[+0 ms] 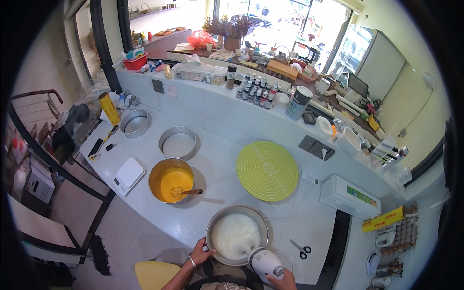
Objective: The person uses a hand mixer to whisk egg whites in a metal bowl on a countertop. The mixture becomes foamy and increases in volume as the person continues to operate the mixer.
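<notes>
My right hand (282, 280) grips a white electric hand mixer (266, 262), its beaters down in a metal mixing bowl (266, 226). Pale, foamy liquid (235, 230) fills much of that bowl, and the blurred beaters look to be turning. At the near left, my left hand (202, 251) holds the bowl by its rim, with a bracelet on the wrist. Farther left stands a deep metal pot (153, 181) of orange-yellow batter (173, 181). A wire whisk (190, 192) with a wooden handle leans in it.
Two round cake tins (177, 143) stand behind the pot, beside a white kitchen scale (129, 176). A green turntable mat (267, 170) lies behind the bowl. To the right are scissors (301, 250), the mixer's cord and a white case (349, 195). Small bottles (257, 90) line the ledge.
</notes>
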Motion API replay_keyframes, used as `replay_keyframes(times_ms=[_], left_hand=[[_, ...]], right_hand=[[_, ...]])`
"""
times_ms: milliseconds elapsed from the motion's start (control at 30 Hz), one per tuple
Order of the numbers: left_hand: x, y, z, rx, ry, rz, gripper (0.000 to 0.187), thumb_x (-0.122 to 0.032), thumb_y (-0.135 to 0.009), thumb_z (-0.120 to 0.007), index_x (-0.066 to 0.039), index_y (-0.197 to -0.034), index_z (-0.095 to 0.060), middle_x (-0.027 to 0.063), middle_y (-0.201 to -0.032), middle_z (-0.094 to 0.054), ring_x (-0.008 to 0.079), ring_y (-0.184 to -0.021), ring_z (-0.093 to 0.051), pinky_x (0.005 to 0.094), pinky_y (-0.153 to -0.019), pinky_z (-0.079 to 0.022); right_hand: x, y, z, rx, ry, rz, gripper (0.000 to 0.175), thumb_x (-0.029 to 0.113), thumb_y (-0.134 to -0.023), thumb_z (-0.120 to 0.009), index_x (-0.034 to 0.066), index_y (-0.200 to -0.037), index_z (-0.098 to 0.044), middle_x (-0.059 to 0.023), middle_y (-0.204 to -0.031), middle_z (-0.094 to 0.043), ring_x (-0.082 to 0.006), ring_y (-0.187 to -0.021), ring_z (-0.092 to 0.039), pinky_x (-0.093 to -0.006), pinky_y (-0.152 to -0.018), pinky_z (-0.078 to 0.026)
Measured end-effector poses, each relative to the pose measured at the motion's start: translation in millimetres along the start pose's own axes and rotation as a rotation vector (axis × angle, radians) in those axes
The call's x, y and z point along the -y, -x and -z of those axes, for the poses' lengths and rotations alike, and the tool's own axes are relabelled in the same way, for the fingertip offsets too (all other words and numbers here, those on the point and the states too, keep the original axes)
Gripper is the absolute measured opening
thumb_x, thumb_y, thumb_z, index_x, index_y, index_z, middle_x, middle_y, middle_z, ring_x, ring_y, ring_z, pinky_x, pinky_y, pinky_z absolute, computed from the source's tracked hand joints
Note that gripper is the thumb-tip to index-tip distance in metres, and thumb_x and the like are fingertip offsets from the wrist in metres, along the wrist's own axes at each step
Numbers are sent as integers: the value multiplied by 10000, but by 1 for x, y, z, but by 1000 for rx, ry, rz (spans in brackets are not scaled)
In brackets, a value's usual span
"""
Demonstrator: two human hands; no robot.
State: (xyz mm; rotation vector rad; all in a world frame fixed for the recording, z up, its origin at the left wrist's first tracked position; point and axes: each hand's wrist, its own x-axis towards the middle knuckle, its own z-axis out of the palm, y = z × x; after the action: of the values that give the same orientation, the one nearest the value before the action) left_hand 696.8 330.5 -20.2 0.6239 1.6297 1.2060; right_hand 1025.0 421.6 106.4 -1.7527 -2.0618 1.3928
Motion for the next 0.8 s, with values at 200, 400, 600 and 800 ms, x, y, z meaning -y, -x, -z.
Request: replay_keyframes(times_ms=[200,400,600,800], left_hand=[[-4,2,0,5,-38,-45,397,-76,-704,-725,-27,-1028,-501,66,-982,-557,171,-975,-513,309,-856,-440],[-5,2,2,8,-95,-43,402,-91,-699,-732,-30,-1024,-504,63,-979,-557,173,-978,-510,315,-894,-409],[1,0,2,-9,-85,-89,418,-68,-661,-745,-11,-1006,-515,90,-972,-558,181,-913,-531,310,-839,-438],[8,-2,2,-8,-74,-63,426,-76,-663,-745,-9,-1012,-511,98,-974,-559,189,-917,-533,318,-844,-436]], right_hand=[[3,-1,-1,-14,39,16,439,168,-669,-723,-11,-1048,-595,-183,-958,-648,-302,-919,-627,-371,-755,-492],[7,1,-1,-32,14,25,427,187,-668,-732,-12,-1024,-607,-178,-934,-655,-291,-897,-635,-371,-745,-495],[10,1,-1,-24,31,30,420,195,-673,-731,-12,-1018,-610,-179,-928,-656,-298,-889,-636,-369,-740,-497],[13,2,1,8,57,3,415,201,-681,-733,-16,-1015,-612,-181,-926,-657,-299,-891,-638,-373,-726,-495]])
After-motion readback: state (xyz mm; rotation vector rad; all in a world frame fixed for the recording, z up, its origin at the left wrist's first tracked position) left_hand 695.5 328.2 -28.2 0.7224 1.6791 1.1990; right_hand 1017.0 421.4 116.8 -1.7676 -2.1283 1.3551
